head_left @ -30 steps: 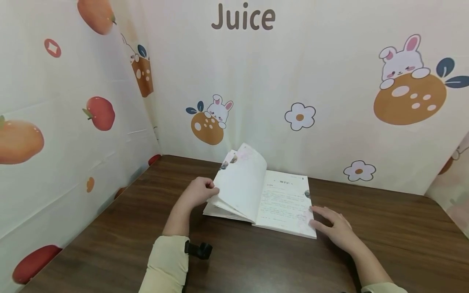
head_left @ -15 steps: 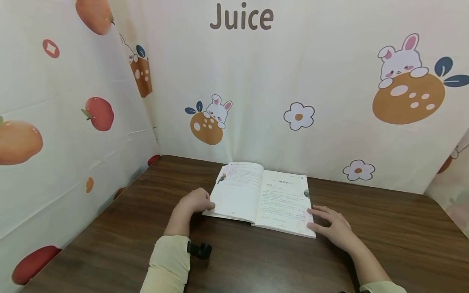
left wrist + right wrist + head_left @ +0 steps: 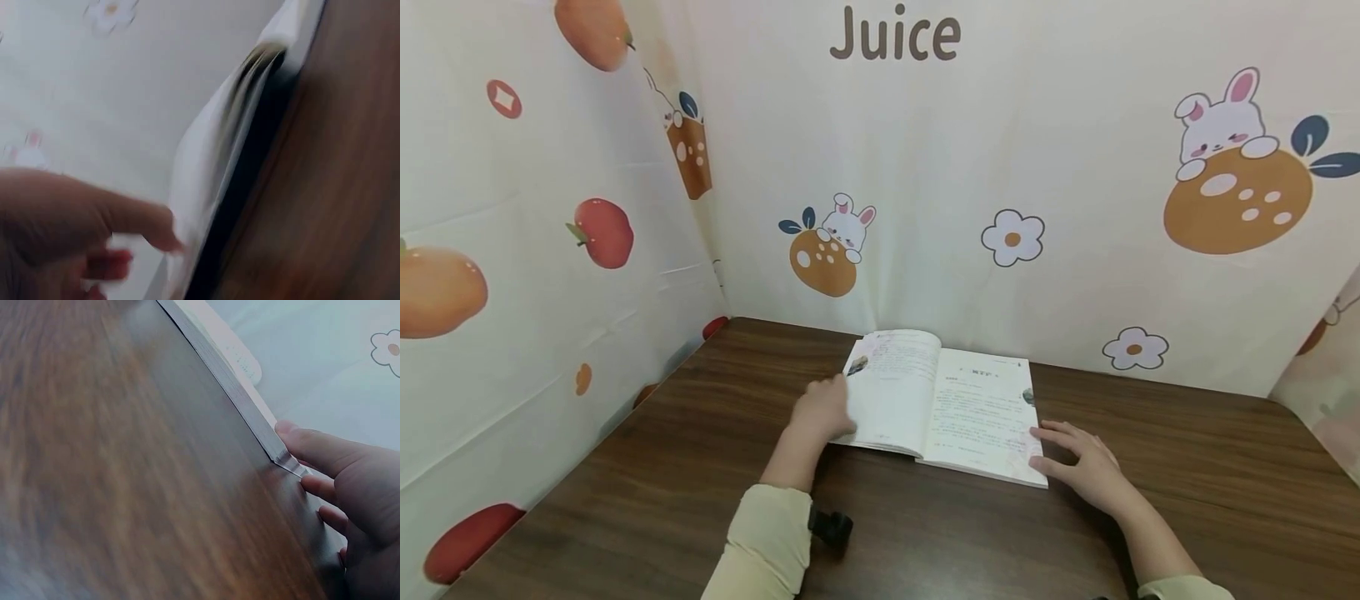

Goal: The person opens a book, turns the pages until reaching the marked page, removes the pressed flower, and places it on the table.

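The left hand [image 3: 823,408] is reaching forward from a pale cream sleeve [image 3: 765,542] and resting against the left edge of the open white paperback book [image 3: 940,404], its fingers loosely extended onto the page margin and gripping nothing, as the blurred left wrist view also suggests; the right hand [image 3: 1086,467] is lying flat with fingers spread and relaxed, its fingertips [image 3: 289,429] touching the book's near right corner; the book is lying open and flat on the dark brown wooden bench [image 3: 625,500], toward the far middle of it, just short of the back wall; the bench is stretching bare to the left, right and front of the book, while the printed cream cloth backdrop [image 3: 1075,275] is closing off the far edge and the left side; a small black strap-mounted device [image 3: 833,527] is sitting at the left wrist; the word "Juice" [image 3: 895,35] is reading in large brown letters on the backdrop, among rabbits, flowers and fruit; the book's printed text is too small to read.
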`<action>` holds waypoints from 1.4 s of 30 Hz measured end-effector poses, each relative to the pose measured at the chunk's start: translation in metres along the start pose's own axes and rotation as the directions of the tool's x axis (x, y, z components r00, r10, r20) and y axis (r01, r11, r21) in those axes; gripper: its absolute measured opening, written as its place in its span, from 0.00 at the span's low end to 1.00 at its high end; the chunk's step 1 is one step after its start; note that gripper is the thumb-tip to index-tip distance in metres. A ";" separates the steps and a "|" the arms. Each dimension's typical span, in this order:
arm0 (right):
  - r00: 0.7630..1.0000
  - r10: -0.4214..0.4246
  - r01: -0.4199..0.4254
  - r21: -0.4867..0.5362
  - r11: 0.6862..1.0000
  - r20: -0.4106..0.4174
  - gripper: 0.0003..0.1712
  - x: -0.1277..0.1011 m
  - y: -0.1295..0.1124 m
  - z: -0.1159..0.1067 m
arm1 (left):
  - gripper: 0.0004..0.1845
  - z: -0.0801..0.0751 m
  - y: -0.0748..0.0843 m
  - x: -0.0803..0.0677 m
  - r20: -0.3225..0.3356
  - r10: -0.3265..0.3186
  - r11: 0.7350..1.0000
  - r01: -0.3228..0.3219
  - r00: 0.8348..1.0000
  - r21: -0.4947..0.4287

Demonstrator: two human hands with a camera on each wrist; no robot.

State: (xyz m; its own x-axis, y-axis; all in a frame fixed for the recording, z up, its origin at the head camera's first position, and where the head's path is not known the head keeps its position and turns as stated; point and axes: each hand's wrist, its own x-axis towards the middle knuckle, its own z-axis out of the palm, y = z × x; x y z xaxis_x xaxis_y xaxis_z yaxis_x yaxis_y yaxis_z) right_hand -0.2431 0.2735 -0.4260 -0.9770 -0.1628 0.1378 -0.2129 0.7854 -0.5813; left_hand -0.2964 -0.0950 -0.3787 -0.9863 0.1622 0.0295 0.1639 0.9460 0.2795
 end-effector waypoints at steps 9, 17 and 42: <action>1.000 0.022 -0.022 -0.003 1.000 0.007 0.35 0.000 -0.001 0.000 | 0.30 0.036 0.076 -0.006 0.018 0.507 0.861 -0.507 0.862 0.040; 0.999 0.033 -0.033 -0.006 0.999 0.005 0.35 0.001 -0.001 0.000 | 0.34 0.044 0.080 -0.011 0.090 0.411 0.909 -0.415 0.907 0.039; 1.000 -0.022 0.021 0.035 0.999 0.011 0.31 -0.001 0.003 0.000 | 0.38 0.057 0.076 -0.013 0.084 0.414 0.909 -0.417 0.906 0.012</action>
State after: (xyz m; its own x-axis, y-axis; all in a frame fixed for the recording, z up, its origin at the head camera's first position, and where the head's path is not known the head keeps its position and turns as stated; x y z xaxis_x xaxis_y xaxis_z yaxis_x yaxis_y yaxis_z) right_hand -0.2428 0.2758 -0.4276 -0.9722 -0.1862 0.1420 -0.2342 0.7605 -0.6056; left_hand -0.2702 -0.0096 -0.4122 -0.8243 0.5627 0.0615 0.5603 0.7956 0.2303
